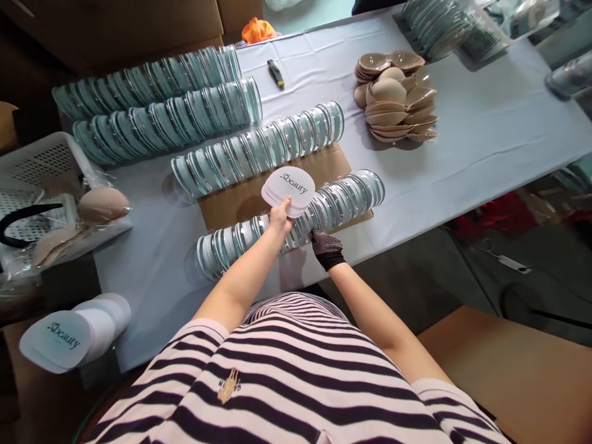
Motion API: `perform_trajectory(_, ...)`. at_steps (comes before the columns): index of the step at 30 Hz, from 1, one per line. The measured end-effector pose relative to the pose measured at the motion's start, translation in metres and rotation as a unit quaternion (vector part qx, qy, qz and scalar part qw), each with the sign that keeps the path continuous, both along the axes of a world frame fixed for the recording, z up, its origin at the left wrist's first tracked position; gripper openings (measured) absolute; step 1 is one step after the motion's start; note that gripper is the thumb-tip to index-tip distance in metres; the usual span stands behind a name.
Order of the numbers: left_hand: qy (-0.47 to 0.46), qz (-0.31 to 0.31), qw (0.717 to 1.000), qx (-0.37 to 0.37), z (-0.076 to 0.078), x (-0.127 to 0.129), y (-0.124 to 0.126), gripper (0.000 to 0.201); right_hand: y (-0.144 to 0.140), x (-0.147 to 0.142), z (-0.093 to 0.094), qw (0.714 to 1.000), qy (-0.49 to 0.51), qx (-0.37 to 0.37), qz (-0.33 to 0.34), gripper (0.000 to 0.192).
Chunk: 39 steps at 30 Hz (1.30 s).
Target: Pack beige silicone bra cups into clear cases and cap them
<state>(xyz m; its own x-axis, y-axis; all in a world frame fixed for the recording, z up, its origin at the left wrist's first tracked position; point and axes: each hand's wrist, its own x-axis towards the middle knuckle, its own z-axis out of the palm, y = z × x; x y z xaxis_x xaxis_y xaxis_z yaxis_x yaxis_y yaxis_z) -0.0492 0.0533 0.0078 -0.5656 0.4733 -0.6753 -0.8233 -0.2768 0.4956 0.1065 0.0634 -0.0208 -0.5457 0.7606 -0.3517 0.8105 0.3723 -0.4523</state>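
My left hand [280, 217] grips a small stack of white rounded cards printed "Sbeauty" [289, 190], held up above the nearest row of clear plastic cases [342, 198]. My right hand [324, 245], in a black mesh glove, rests against that same row just right of the cards; its fingers are partly hidden, so whether it grips a case is unclear. The row lies along a flat brown cardboard sheet [240, 203] on the white-covered table [485, 135].
Three more rows of clear cases [161, 123] fill the left and middle of the table. Beige foam cups [393, 98] are piled at back right, and a small black tool [276, 74] lies at the back. White baskets [41, 166] stand left; more Sbeauty cards [69, 336] sit lower left.
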Motion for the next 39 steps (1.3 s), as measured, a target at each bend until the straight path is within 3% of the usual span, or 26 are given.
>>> perform_trajectory(2, 0.009, 0.01, 1.0, 0.006, -0.002, 0.001, 0.001, 0.034, 0.002, 0.001, 0.005, 0.987, 0.094, -0.123, -0.044, 0.03)
perform_trajectory(4, 0.021, 0.03, 0.999, 0.01, -0.004, 0.001, 0.003, 0.035, 0.007, 0.003, 0.012, 0.955, 0.161, -0.242, -0.065, 0.039)
perform_trajectory(6, 0.029, 0.041, 0.999, 0.009, -0.004, 0.001, 0.005, 0.037, 0.017, 0.004, 0.022, 0.942, 0.178, -0.277, -0.071, 0.034)
perform_trajectory(8, 0.03, 0.027, 0.999, 0.001, -0.001, 0.002, 0.004, 0.04, 0.033, 0.003, 0.032, 0.948, 0.186, -0.24, -0.095, 0.027)
perform_trajectory(11, 0.061, -0.037, 0.997, 0.021, 0.008, 0.008, -0.009, 0.043, 0.062, -0.003, 0.046, 0.956, 0.255, -0.046, -0.136, 0.036)
perform_trajectory(14, 0.12, -0.098, 0.986, 0.064, 0.017, 0.016, -0.029, 0.042, 0.073, -0.013, 0.057, 0.944, 0.304, 0.092, -0.093, 0.05)
perform_trajectory(18, 0.149, -0.087, 0.984, 0.036, 0.018, 0.023, -0.051, 0.041, 0.036, -0.028, 0.061, 0.932, 0.328, 0.152, -0.009, 0.051)
perform_trajectory(21, 0.13, -0.105, 0.985, 0.035, 0.012, 0.022, -0.062, 0.041, 0.003, -0.038, 0.061, 0.925, 0.363, 0.109, -0.039, 0.042)
perform_trajectory(24, 0.106, -0.12, 0.984, 0.073, 0.012, 0.014, -0.066, 0.041, -0.003, -0.036, 0.067, 0.934, 0.328, 0.067, -0.125, 0.04)
perform_trajectory(26, 0.087, -0.093, 0.989, 0.081, 0.016, 0.003, -0.063, 0.039, 0.002, -0.021, 0.074, 0.933, 0.292, 0.099, -0.184, 0.043)
perform_trajectory(28, 0.063, -0.045, 0.995, 0.069, 0.022, -0.012, -0.056, 0.037, -0.001, 0.004, 0.079, 0.941, 0.234, 0.147, -0.196, 0.046)
perform_trajectory(32, 0.027, 0.011, 0.999, 0.034, 0.021, -0.038, -0.04, 0.036, -0.041, 0.053, 0.07, 0.989, 0.034, 0.132, -0.063, 0.04)
perform_trajectory(34, 0.013, 0.011, 1.0, 0.009, 0.014, -0.043, -0.037, 0.034, -0.065, 0.059, 0.059, 0.993, -0.048, 0.106, 0.007, 0.037)
perform_trajectory(36, -0.005, 0.007, 1.0, -0.011, 0.006, -0.045, -0.038, 0.033, -0.078, 0.05, 0.05, 0.99, -0.088, 0.095, 0.054, 0.035)
perform_trajectory(39, -0.016, 0.005, 1.0, -0.011, -0.001, -0.045, -0.042, 0.035, -0.073, 0.015, 0.044, 0.987, -0.107, 0.089, 0.081, 0.035)
